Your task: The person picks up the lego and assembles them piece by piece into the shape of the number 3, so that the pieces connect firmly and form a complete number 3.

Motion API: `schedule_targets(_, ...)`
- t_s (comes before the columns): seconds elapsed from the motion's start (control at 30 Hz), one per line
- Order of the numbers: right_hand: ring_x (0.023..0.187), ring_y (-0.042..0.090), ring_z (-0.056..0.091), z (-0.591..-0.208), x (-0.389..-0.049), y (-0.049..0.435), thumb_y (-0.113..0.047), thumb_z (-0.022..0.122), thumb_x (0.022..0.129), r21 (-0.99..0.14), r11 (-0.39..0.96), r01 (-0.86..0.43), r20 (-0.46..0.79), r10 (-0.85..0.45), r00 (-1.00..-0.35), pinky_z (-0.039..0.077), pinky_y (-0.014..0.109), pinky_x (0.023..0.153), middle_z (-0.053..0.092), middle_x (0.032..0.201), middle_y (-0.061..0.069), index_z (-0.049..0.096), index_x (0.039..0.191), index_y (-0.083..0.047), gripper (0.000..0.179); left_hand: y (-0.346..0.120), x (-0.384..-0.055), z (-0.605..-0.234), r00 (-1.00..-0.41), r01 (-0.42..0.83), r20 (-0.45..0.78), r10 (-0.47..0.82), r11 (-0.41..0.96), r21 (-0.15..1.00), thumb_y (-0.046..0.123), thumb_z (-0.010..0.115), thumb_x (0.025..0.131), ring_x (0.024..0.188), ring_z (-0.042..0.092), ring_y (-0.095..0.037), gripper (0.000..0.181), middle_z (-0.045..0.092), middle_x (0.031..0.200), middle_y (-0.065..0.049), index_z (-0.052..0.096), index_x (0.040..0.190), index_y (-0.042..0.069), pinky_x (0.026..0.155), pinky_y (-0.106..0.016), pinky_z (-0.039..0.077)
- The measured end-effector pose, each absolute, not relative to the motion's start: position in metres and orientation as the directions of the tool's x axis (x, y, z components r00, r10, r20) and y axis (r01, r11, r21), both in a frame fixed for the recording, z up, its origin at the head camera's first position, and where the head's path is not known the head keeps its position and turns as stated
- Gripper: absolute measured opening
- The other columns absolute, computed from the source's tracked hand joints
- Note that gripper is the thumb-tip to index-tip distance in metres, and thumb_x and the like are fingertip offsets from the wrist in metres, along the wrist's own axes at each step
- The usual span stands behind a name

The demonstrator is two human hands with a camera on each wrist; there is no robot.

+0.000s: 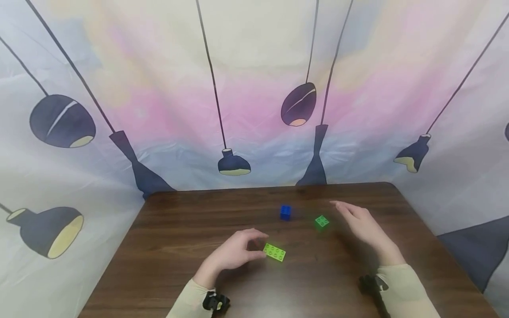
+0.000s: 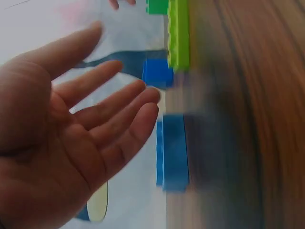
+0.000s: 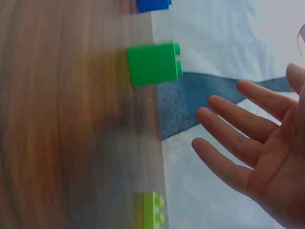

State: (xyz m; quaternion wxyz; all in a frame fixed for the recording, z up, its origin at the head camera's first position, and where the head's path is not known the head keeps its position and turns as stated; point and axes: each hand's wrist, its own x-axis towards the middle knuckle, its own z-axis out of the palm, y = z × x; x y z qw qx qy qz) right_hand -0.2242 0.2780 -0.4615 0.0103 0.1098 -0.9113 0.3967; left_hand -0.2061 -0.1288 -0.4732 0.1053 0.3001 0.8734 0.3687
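My left hand (image 1: 234, 251) hovers just left of a lime-green toy brick (image 1: 274, 252), its fingers bent loosely and its thumb tip overlapping the brick's edge in the head view. The left wrist view shows nothing in that palm. A longer medium-blue brick (image 2: 174, 152) appears below the fingertips there; in the head view the hand hides it. To the right, my right hand (image 1: 366, 227) is held above the table with fingers extended. Nearest to it lies a square green brick (image 1: 321, 221), studs up. A small dark-blue brick (image 1: 285, 212) sits farther back, left of the green one.
The bricks stand apart on a brown wood-grain table (image 1: 179, 225). Behind it and at both sides hangs a pale cloth (image 1: 254, 101) printed with dark lamps. Black wrist cameras (image 1: 216, 302) are strapped over the light sleeves.
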Motion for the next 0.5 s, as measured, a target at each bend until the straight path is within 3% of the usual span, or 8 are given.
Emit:
schedule_targets(0.1, 0.143, 0.046, 0.051, -0.464, -0.226, 0.269, -0.050, 0.043, 0.115, -0.714, 0.666, -0.216, 0.107, -0.201, -0.974, 0.040, 0.068, 0.112, 0.058, 0.153, 0.020, 0.057, 0.154, -0.009, 0.059, -0.116, -0.205, -0.477, -0.804, 0.434, 0.005, 0.594, 0.581, 0.689, 0.020, 0.084, 0.095, 0.103, 0.066, -0.020, 0.051, 0.069, 0.129, -0.008, 0.067, 0.141, 0.006, 0.084, -0.034, 0.054)
schedule_targets(0.5, 0.141, 0.048, 0.052, -0.478, -0.231, 0.259, -0.043, 0.066, 0.106, -0.660, 0.723, -0.205, 0.037, -0.242, -0.970, 0.044, 0.068, 0.108, 0.059, 0.151, 0.020, 0.058, 0.152, -0.008, 0.058, -0.097, -0.200, -0.487, -0.836, 0.392, -0.010, 0.548, 0.610, 0.688, 0.006, 0.091, 0.082, 0.089, 0.060, -0.014, 0.042, 0.067, 0.108, -0.002, 0.075, 0.122, 0.002, 0.078, -0.029, 0.051)
